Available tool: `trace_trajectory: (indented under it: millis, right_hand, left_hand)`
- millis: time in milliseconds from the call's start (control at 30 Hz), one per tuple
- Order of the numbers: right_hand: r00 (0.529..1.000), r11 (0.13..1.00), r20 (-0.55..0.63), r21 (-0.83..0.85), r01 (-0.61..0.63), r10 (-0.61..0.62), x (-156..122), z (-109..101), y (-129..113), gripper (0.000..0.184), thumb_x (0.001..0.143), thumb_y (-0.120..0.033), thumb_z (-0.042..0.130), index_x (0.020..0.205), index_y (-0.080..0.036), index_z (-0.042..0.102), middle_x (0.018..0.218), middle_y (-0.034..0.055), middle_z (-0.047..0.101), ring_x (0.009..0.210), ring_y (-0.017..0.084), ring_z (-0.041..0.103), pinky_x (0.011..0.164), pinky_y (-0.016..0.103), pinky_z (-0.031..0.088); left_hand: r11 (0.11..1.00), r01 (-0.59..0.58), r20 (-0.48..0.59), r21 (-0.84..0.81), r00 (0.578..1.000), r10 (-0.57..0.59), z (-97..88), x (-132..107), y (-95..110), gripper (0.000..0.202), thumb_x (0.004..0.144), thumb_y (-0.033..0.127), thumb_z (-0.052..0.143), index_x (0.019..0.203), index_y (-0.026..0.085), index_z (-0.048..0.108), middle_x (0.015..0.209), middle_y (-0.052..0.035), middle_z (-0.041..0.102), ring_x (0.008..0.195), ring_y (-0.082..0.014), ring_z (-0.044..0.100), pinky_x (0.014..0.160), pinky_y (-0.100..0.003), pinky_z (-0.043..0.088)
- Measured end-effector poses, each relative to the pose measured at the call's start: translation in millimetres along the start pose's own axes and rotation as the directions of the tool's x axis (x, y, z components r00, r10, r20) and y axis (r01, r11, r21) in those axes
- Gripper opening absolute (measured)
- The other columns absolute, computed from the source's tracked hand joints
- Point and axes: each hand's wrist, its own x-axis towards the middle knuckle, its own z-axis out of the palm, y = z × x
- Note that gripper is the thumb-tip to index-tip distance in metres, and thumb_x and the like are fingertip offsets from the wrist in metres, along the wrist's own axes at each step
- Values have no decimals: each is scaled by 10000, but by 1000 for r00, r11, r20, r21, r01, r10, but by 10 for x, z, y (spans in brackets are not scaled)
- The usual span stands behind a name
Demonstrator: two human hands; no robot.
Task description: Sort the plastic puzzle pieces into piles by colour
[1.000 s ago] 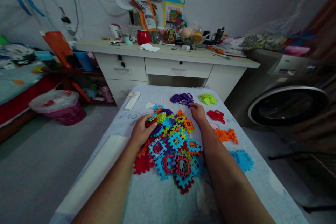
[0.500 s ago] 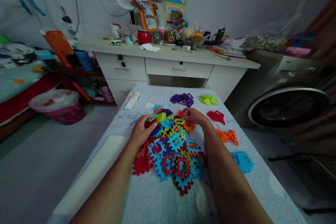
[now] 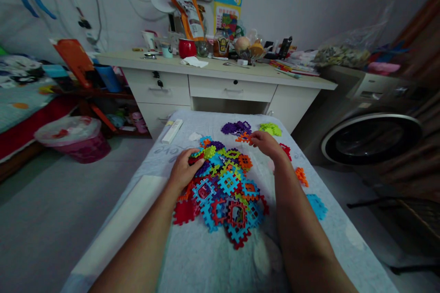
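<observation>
Left hand (image 3: 184, 171), centre of frame: palm down, fingers curled onto the left edge of the mixed heap of flat, notch-edged plastic interlocking tiles (image 3: 223, 187). Fingertips touch red and purple pieces; can't tell if it actually grips one or just presses on them.

Right hand (image 3: 266, 144), just right of centre and higher up: lifted off the heap, fingers pinched around a small orange notched plastic tile (image 3: 243, 137). The tile sits at the fingertips, just below the purple tile pile (image 3: 235, 127) near the far end of the table.

Heap lies centre frame on the pale blue-grey cloth-covered table (image 3: 206, 256), between the two forearms. Blue, red, orange, green and purple pieces overlap, several with square cut-out windows.

Sorted groups, right side of the table:
- lime green tile pile (image 3: 271, 128), just right of the purple one
- red tile pile (image 3: 284, 150), mostly hidden behind the right wrist
- orange tile pile (image 3: 301, 176), right of the forearm
- light blue tile pile (image 3: 316, 206), lower right, closest to camera

Others:
- white rectangular box (image 3: 172, 131) at the table's far left corner
- cream wooden desk with drawers (image 3: 213, 84) behind the table, top cluttered
- red mug (image 3: 187, 48) on that desk, upper centre
- front-loading washing machine (image 3: 371, 137) at right edge
- pink bin with plastic liner (image 3: 72, 139) on the floor, left
</observation>
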Motion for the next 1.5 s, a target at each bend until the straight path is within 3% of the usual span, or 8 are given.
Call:
trace_trajectory:
  millis: [133,333,433,533,933,1100,1300,1500]
  right_hand:
    - [998,988,-12,-142,-58,57,-234,-336,-24,113,737,-155,551,667,-177,638,601,-10,614,565,113,498,537,219,343]
    - [977,958,111,-245,-148,180,-747,-811,185,122,725,-212,555,623,-176,612,567,-29,540,538,97,435,509,217,313]
    - [965,946,104,-249,-208,239,-977,-979,364,85,699,-199,572,715,-173,652,582,-35,537,538,96,446,490,201,317]
    - [956,930,39,-244,-273,291,-1158,-1071,523,182,694,-189,579,843,-171,683,601,-33,558,528,97,457,481,196,327]
    - [930,876,-110,-314,-367,350,-1435,-1028,719,147,755,-163,529,774,-173,674,666,28,660,607,147,583,563,233,409]
    - [940,843,-163,-417,-341,299,-1444,-968,706,157,762,-148,562,804,-166,712,844,73,717,757,177,634,695,258,453]
    - [989,901,-41,-406,-149,146,-1438,-814,717,248,767,-213,643,1000,-188,726,1082,96,706,978,220,639,851,283,463]
    - [975,778,-33,-596,-197,221,-1385,-720,667,215,827,-231,559,956,-170,721,960,82,725,885,201,642,785,269,431]
  left_hand:
    - [1000,-6,6,16,1000,6,8,10,-51,414,776,464,631,1115,227,631,1193,-61,635,1143,-253,575,1040,-414,408]
    - [1000,-4,7,10,1000,4,23,17,-96,438,775,476,636,1136,228,630,1209,-65,632,1134,-254,580,1024,-406,424]
    - [1000,4,5,1,1000,-4,29,16,-91,439,775,479,636,1136,231,632,1194,-66,640,1109,-253,591,1016,-407,430]
    - [1000,3,4,-4,1000,-3,34,17,-91,454,770,488,638,1139,224,634,1193,-70,640,1110,-253,589,1022,-411,424]
    - [1000,14,7,-4,1000,-14,34,27,-123,494,751,511,645,1150,221,638,1176,-75,647,1080,-252,598,1006,-403,434]
    - [1000,19,12,0,1000,-19,35,34,-145,505,751,526,641,1150,217,638,1172,-79,647,1072,-252,602,1000,-402,437]
    - [1000,19,12,-9,1000,-19,35,26,-128,496,754,509,645,1155,216,637,1171,-76,651,1068,-248,601,997,-396,437]
    - [1000,25,-3,-16,1000,-25,44,24,-118,491,746,498,651,1148,216,644,1178,-66,647,1061,-243,603,985,-381,445]
